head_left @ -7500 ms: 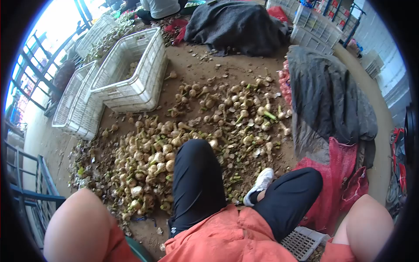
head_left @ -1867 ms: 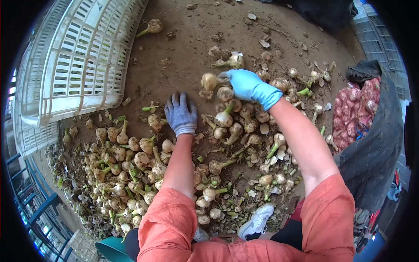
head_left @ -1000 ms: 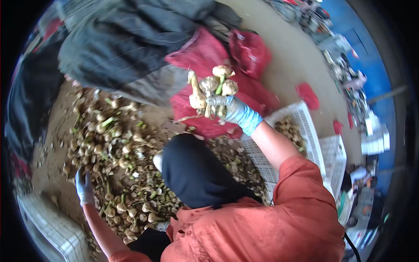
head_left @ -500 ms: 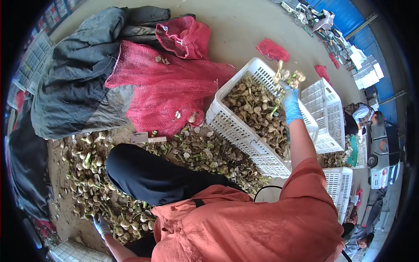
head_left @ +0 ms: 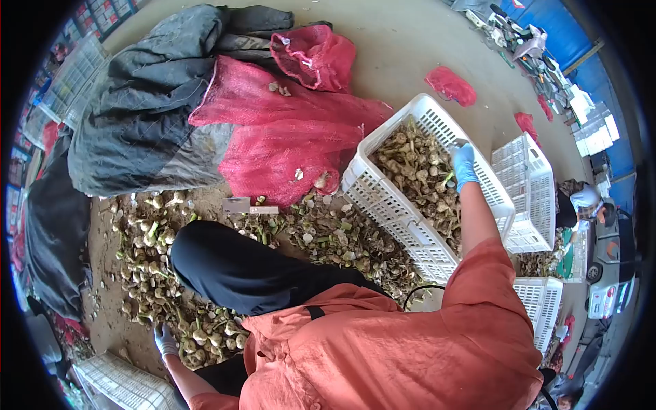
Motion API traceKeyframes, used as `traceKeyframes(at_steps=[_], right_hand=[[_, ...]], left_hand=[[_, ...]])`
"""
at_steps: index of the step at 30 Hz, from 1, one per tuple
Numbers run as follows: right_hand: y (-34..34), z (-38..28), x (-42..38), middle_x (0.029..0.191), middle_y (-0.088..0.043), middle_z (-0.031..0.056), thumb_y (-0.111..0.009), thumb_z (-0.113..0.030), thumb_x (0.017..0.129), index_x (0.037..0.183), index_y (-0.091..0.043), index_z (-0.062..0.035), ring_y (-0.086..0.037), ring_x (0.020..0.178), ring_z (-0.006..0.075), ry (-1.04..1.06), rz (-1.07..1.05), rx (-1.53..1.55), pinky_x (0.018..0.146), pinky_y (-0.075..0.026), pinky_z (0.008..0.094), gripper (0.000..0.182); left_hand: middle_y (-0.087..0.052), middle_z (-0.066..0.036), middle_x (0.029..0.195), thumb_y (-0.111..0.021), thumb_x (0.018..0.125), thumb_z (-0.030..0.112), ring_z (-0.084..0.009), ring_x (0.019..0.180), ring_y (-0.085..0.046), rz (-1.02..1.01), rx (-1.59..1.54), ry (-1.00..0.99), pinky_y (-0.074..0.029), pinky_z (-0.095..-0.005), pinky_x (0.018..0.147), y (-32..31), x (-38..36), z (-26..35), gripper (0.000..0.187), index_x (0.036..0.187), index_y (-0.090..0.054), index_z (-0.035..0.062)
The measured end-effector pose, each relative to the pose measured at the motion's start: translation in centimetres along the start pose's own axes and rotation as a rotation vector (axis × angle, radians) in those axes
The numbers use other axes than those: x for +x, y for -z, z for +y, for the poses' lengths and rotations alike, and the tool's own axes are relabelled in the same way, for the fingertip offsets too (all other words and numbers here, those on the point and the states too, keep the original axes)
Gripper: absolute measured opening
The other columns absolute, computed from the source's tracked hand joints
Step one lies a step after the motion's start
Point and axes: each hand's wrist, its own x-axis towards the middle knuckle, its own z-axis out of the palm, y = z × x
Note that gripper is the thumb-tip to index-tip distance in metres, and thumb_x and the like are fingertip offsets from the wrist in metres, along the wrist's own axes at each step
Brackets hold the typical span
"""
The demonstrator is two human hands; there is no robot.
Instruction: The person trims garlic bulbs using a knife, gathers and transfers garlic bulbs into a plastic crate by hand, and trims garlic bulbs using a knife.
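Observation:
My right hand (head_left: 465, 166), in a blue glove, is over the inner side of a white crate (head_left: 400, 222) holding garlic bulbs (head_left: 418, 167). No bulbs show in it, and its fingers look loosely apart. Down at the lower left, my left hand (head_left: 165, 340), in a pale glove, is beside the edge of a heap of garlic with stems (head_left: 147, 273). Its fingers are slightly apart and nothing is visible in them. A cleaver (head_left: 238, 205) with a light handle lies beyond my knee, near cut stems and peelings (head_left: 342, 236).
Red mesh sacks (head_left: 280, 137) and a dark cloth (head_left: 143, 109) lie at upper left. More white crates (head_left: 523, 191) stand right of the filled one; another crate (head_left: 123, 383) is at lower left. A person (head_left: 584, 201) sits at far right, near a parked vehicle (head_left: 605, 273).
The bulbs held in my right hand have left it, and that hand has moved down over the crate. My left hand has shifted slightly along the heap's edge. The whole view has shifted a little.

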Motion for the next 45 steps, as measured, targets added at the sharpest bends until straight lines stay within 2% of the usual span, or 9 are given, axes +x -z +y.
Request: traceKeyframes(at_steps=[2, 5, 10, 13, 21, 32, 37, 42, 45], right_hand=[[-2.2, 0.6, 2.2, 0.074, -0.06, 0.0029, -0.061, -0.002, 0.076, 0.091, -0.062, -0.0018, -0.052, 0.07, 0.0114, 0.393, 0.17, 0.085, 0.064, -0.044, 0.0285, 0.015], [-4.8, -6.9, -0.9, 0.09, -0.058, -0.0006, -0.054, -0.007, 0.085, 0.099, -0.062, 0.0004, -0.051, 0.079, 0.0111, 0.324, -0.17, 0.743, 0.073, -0.044, 0.027, 0.018], [-13.8, -20.1, -7.7, 0.104, -0.058, 0.0023, -0.051, 0.008, 0.085, 0.116, -0.056, -0.0037, -0.052, 0.089, 0.0098, 0.689, -0.521, 0.594, 0.079, -0.045, 0.0215, 0.033], [-17.6, -30.6, -18.1, 0.108, -0.057, 0.004, -0.051, 0.003, 0.088, 0.119, -0.053, -0.0031, -0.054, 0.091, 0.0117, 0.892, -0.804, 0.549, 0.081, -0.045, 0.0237, 0.031], [-28.1, -48.6, -48.8, 0.109, -0.059, 0.0128, -0.065, -0.021, 0.08, 0.116, -0.054, -0.004, -0.058, 0.099, 0.0253, 1.76, -1.409, 0.074, 0.086, -0.046, 0.0331, 0.041], [-41.6, -46.2, -88.3, 0.134, -0.041, 0.0164, -0.07, -0.038, 0.072, 0.13, -0.044, -0.0141, -0.04, 0.123, 0.0345, 2.399, -1.516, 0.108, 0.103, -0.033, 0.0424, 0.068], [-46.0, -47.8, -103.8, 0.141, -0.034, 0.0125, -0.069, -0.052, 0.07, 0.133, -0.04, -0.0193, -0.034, 0.128, 0.0356, 2.377, -1.321, -0.037, 0.103, -0.027, 0.0516, 0.077], [-51.0, -48.2, -110.2, 0.125, -0.049, 0.0093, -0.066, -0.06, 0.067, 0.122, -0.052, -0.0221, -0.045, 0.115, 0.0336, 2.473, -1.166, -0.301, 0.096, -0.036, 0.0486, 0.069], [-49.8, -46.9, -106.2, 0.116, -0.054, 0.0099, -0.068, -0.049, 0.07, 0.12, -0.055, -0.0164, -0.051, 0.104, 0.0322, 2.566, -1.526, -0.292, 0.086, -0.046, 0.0421, 0.061]], left_hand=[[-0.06, -0.004, 0.09, -0.056, 0.089, 0.02, -0.0133, 0.075, -0.052, -0.045, -0.017, 0.109, -0.045, -0.0274, 0.067, -1.9, -4.7, 7.5, 0.024, 0.105, -0.058, 0.0026], [-0.058, -0.002, 0.084, -0.056, 0.088, 0.02, -0.0097, 0.07, -0.047, -0.123, 0.015, 0.066, -0.043, -0.0254, 0.062, -1.7, -5.1, 7.2, 0.026, 0.106, -0.057, 0.0022], [-0.066, -0.01, 0.089, -0.059, 0.084, 0.038, -0.0212, 0.077, -0.059, 0.105, 0.195, 0.073, -0.046, -0.0342, 0.072, -1.2, -7.6, 9.6, 0.051, 0.118, -0.053, 0.0014], [-0.063, -0.018, 0.1, -0.061, 0.081, 0.033, -0.0301, 0.091, -0.061, 0.283, 0.09, 0.054, -0.047, -0.0365, 0.08, -1.6, -3.8, -0.7, 0.038, 0.106, -0.059, 0.0033], [-0.05, -0.019, 0.12, -0.058, 0.08, 0.036, -0.0365, 0.105, -0.053, 0.635, 0.062, 0.477, -0.044, -0.041, 0.089, 0.2, -2.1, -4.2, 0.043, 0.115, -0.055, 0.0113], [-0.042, -0.022, 0.13, -0.053, 0.081, 0.016, -0.0394, 0.114, -0.046, 0.911, 0.336, 0.409, -0.041, -0.0415, 0.094, 2.7, 8.7, -16.5, 0.041, 0.121, -0.047, 0.0073], [-0.043, -0.019, 0.131, -0.049, 0.084, 0.024, -0.0358, 0.119, -0.041, 0.995, 0.558, 0.518, -0.03, -0.0446, 0.102, 3.1, 12.5, -19.6, 0.04, 0.121, -0.048, 0.0088], [-0.048, -0.016, 0.126, -0.048, 0.084, 0.025, -0.0336, 0.119, -0.041, 0.928, 0.653, 0.539, -0.027, -0.0456, 0.103, 3.9, 13.0, -18.3, 0.04, 0.12, -0.05, 0.0083], [-0.047, -0.016, 0.126, -0.049, 0.082, 0.024, -0.0328, 0.119, -0.041, 0.922, 0.602, 0.559, -0.026, -0.0459, 0.104, 4.1, 13.0, -18.2, 0.041, 0.12, -0.05, 0.0086]])
